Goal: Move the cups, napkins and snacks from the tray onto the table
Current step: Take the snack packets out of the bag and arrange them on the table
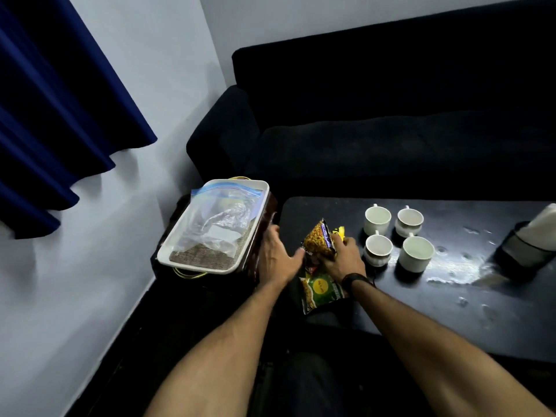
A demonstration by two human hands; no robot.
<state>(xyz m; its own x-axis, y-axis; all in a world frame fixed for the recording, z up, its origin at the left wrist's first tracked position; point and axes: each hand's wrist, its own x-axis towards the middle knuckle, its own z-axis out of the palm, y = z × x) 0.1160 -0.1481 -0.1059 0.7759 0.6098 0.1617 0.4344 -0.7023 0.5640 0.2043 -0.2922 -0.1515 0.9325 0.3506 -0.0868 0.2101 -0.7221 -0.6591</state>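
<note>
Yellow crinkly snack packet (pixel 319 240) clamped in right hand (pixel 343 260) over glossy black table (pixel 451 296), best lowered flat beside green snack packet (pixel 320 291), clear of four white cups (pixel 398 236), left hand (pixel 278 260) spread, holding nothing.

One head-worn view is given, aimed forward and down from close above the forearms, the counter (pixel 391 296) being seen beyond the fingers (pixel 343 239)

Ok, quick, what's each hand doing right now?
Left hand: open, fingers spread, holding nothing.
Right hand: closed on the snack packet, over the table.
</note>
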